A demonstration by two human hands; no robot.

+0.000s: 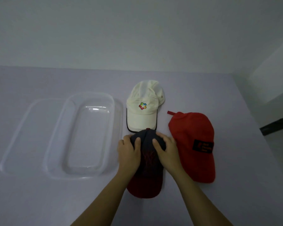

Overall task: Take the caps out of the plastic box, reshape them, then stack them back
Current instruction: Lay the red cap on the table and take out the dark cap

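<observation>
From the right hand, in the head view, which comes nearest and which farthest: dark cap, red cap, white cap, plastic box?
1. Dark cap: under the right hand, touching.
2. Red cap: just right of it.
3. White cap: beyond, farther back.
4. Plastic box: far left.

Dark cap (147, 162): crown sides hidden under left hand (129, 154) and right hand (167, 152); front embroidery too dim to read. Red cap (193, 144): black patch lettering blurred. Both forearms cut off at bottom edge.

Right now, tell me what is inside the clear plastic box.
Nothing shows inside the plastic box; its clear bottom is bare. All three caps lie outside it, on the table. Nothing covers its inside.
</observation>
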